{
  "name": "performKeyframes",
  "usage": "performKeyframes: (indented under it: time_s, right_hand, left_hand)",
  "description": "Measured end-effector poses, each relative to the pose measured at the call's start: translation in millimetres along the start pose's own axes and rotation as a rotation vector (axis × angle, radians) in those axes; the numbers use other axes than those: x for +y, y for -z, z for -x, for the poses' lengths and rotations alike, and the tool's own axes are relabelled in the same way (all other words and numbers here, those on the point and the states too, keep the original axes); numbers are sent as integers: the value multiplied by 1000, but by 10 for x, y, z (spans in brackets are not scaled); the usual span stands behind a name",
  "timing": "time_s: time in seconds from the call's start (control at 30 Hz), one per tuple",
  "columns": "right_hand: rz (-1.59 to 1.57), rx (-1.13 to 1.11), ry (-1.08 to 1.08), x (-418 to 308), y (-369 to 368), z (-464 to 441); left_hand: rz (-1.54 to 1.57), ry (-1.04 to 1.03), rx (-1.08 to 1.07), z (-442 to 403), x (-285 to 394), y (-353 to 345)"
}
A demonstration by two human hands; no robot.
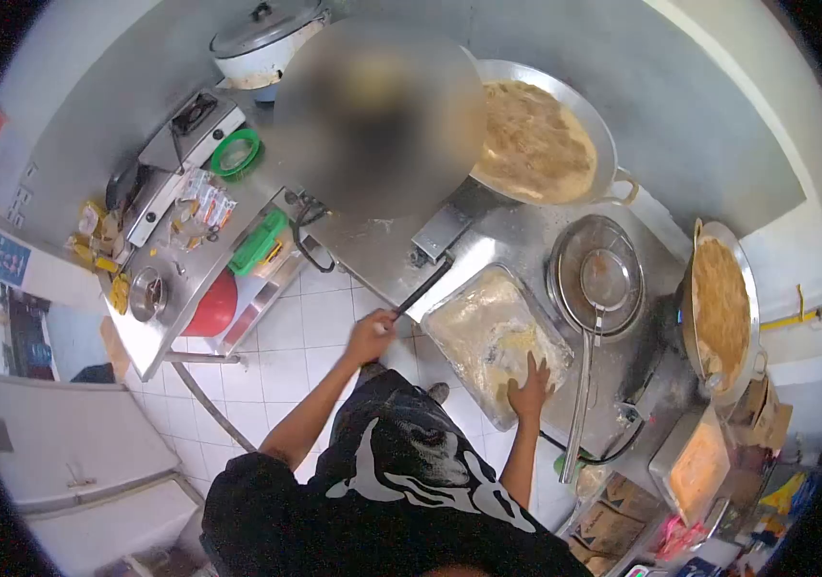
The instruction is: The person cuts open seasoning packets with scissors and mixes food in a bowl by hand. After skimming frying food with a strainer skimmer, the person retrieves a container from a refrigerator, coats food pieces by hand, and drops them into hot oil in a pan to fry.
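Note:
My left hand [371,338] is closed at the front edge of the metal counter, at the near end of a black rod-like thing [425,288]. Whether that is a handle or a hose, I cannot tell. My right hand [529,389] has its fingers spread over the near right corner of a rectangular tray [459,332]. Inside the tray lies a pale, flour-like powder [488,298], with a yellowish clumpy patch [517,341] just beyond my fingertips. A round wire strainer [607,277] with a long metal handle rests over a round pan, right of the tray.
Two large woks of bubbling, brownish frying food stand at the back [536,144] and right [722,303]. A blurred patch hides the back middle. On the left are a gas stove [185,135], a steel bowl [149,293] and a green basket [236,154]. An orange-filled tray [695,466] lies lower right.

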State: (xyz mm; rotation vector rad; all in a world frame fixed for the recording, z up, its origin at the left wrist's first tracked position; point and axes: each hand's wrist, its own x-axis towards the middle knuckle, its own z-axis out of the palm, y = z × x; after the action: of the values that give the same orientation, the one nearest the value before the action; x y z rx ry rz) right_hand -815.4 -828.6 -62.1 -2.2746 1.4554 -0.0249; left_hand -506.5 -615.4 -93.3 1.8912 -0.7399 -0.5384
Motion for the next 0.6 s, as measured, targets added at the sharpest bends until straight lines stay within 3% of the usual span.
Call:
performKeyframes:
  time_s: [0.03, 0.1, 0.17, 0.27, 0.37, 0.4, 0.47, 0.5, 0.57, 0.6]
  right_hand:
    - [-37, 80, 14, -100, 44, 42]
    - [-213, 354, 164, -45, -166, -5]
    - [-231, 384, 321, -137, -362, -139]
    - [-529, 120, 343, -927, -460, -192]
    - [-408, -170, 517, -1861, -696, -257]
    - [-310, -191, 635, -2175, -783, -280]
    - [-121, -210, 857, -2853, -1054, -303]
    - [-166, -225, 860, -3169, -1231, -306]
    - [-268, -255, 855, -3851, -1635, -237]
    - [-331, -303, 880, -4317, -1752, -79]
  left_hand:
    - [7, 189, 64, 144, 16, 257]
    - [20, 322, 201, 390, -233, 593]
    - [-65, 176, 410, 554, -646, 794]
    - [46, 226, 589, 717, -952, 1207]
    - [-17, 186, 798, 751, -528, 2169]
    - [64, 165, 841, 724, -717, 2475]
    - [110, 86, 1001, 701, -967, 3258]
    - [127, 41, 1073, 680, -1094, 3725]
    - [128, 147, 1107, 692, -1005, 4944]
    - [113, 138, 1122, 666, -1322, 5558]
